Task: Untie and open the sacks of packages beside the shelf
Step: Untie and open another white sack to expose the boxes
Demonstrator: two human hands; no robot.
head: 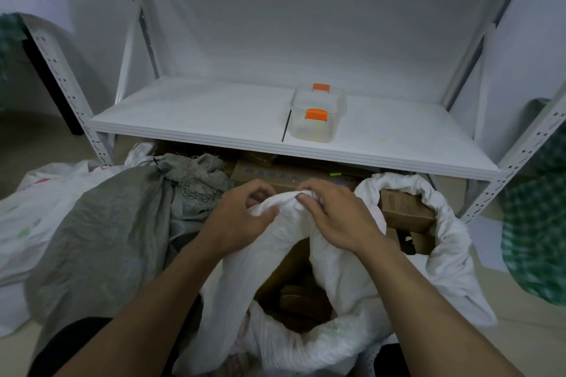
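A white woven sack [343, 278] stands in front of me with its mouth gaping, and brown cardboard packages [301, 300] show inside. Both hands hold the bunched far rim of that sack. My left hand [242, 217] grips the fabric from the left, fingers curled. My right hand [333, 214] pinches the fold from the right. To the left leans a grey sack [101, 232] whose neck [196, 180] is bunched and tied. A second open white sack [441, 220] at the right holds a brown box [404, 211].
A white metal shelf [214, 119] stands just behind the sacks, carrying a clear plastic box with orange latches [317, 113]. Cardboard boxes sit under the shelf. Another white sack [27, 211] lies at far left. A green checked bag [536, 229] hangs at the right.
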